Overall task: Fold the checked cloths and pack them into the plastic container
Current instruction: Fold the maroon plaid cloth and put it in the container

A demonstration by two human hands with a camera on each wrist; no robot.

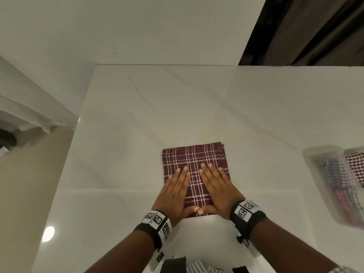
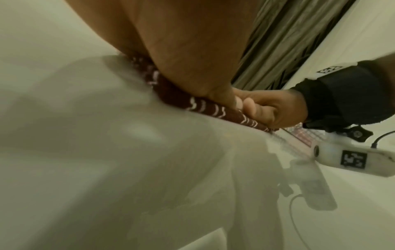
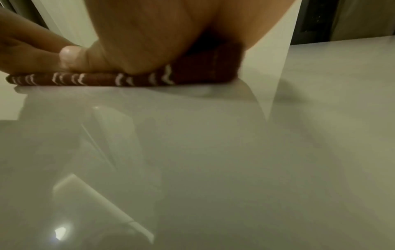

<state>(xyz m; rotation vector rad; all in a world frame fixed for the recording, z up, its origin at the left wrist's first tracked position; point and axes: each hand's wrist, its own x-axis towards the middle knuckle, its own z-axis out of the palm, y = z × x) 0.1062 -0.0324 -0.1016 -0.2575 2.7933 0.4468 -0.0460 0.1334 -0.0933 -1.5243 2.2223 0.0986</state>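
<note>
Hands (image 1: 197,191) flat on near-square cloth (image 1: 195,156)

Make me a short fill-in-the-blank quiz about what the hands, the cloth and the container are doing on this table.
1. Both hands press flat on the folded ____ checked cloth.
2. The left hand and right hand touch at their ____.
3. The plastic container sits at the table's ____ side.
4. The container already holds folded ____.

Missing words: maroon; thumbs; right; cloths

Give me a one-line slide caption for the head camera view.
Both hands, left and right, press flat on a folded maroon checked cloth beside the plastic container.
</note>
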